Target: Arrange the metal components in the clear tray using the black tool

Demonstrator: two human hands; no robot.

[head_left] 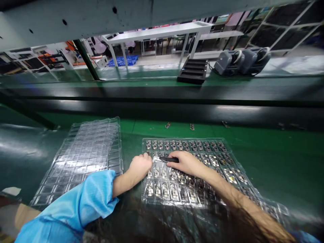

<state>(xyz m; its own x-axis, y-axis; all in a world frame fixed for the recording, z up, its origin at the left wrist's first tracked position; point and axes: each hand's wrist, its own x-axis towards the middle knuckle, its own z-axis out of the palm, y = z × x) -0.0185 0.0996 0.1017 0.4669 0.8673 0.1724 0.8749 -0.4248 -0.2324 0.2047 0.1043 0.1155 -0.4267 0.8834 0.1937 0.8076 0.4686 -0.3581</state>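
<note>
A clear plastic tray (187, 138) lies in front of me, its pockets filled with rows of small circuit boards (180, 145). My right hand (186, 163) is above the tray's middle, its fingers closed around a slim black tool (170, 159) that points left. The tool's pale tip is near the left-hand pockets; its exact kind is unclear. At the tray's left edge, my left hand (140, 167) has its fingers curled in close to that tip. Whatever those fingers pinch, if anything, is hidden. Loose hair blurs the tray's near right part.
To the left lies a stack of clear plastic trays (86, 148). Loose circuit boards (192, 127) rest on the green mat behind the filled tray. Beyond a dark raised ledge (152, 109) are a black stepped rack (193, 71) and two grey machines (230, 62). A metal beam (88, 18) crosses overhead.
</note>
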